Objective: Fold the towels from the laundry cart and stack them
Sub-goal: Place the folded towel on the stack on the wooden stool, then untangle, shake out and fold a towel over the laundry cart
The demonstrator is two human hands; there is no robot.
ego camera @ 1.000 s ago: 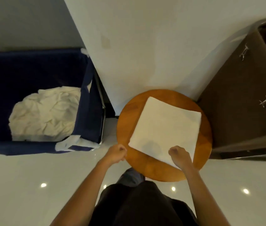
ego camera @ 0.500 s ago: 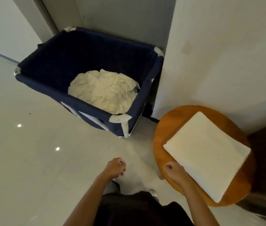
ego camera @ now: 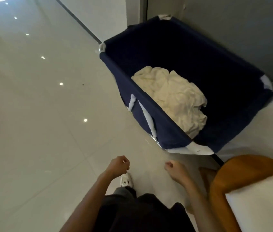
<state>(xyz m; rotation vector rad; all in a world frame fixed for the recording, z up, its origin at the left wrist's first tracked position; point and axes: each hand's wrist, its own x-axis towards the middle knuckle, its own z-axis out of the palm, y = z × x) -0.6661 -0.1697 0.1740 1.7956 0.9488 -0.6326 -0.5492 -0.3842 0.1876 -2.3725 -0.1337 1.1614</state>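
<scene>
Hovering above the floor (ego camera: 45, 131), left hand (ego camera: 118, 165) and right hand (ego camera: 175, 169) are both curled into fists and hold nothing. A shoe (ego camera: 126, 180) shows below the left hand. To the right, a folded towel (ego camera: 262, 198) lies on the table (ego camera: 242, 166), cut off by the frame. Farther off, crumpled towels (ego camera: 170, 96) are heaped in the cart (ego camera: 165, 126), against its near wall.

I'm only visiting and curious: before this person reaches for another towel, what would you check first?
1. Hands free: left hand and right hand have curled fingers and hold nothing. Ok.
2. Supply: crumpled towels lie inside the laundry cart. Ok.
3. Access: nothing covers the pile. Ok.
4. Stack: the folded towel lies flat on the round table. Ok.
5. Number of towels in the pile: cannot tell.
</scene>
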